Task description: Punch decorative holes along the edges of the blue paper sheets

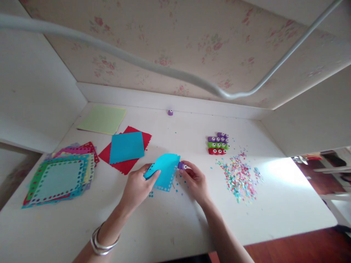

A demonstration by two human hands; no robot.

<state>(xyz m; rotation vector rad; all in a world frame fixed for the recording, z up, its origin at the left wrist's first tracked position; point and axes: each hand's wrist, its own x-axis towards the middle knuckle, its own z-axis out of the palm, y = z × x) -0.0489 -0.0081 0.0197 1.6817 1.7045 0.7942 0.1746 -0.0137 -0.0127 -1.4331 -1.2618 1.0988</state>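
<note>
My left hand (pixel 139 184) pinches the near left edge of a blue paper sheet (pixel 166 170) and lifts it off the white table (pixel 164 226). Small holes run along the sheet's lower edge. My right hand (pixel 195 179) is closed on a small purple paper punch (pixel 182 166), which sits against the sheet's right edge. A few blue paper dots lie under the sheet.
A stack of punched coloured sheets (pixel 61 177) lies at the left. Behind it are a blue sheet on red paper (pixel 126 147) and a green sheet (pixel 102 118). Rows of small punches (pixel 218 143), a confetti pile (pixel 240 177) and one lone purple punch (pixel 170 112) lie to the right and back.
</note>
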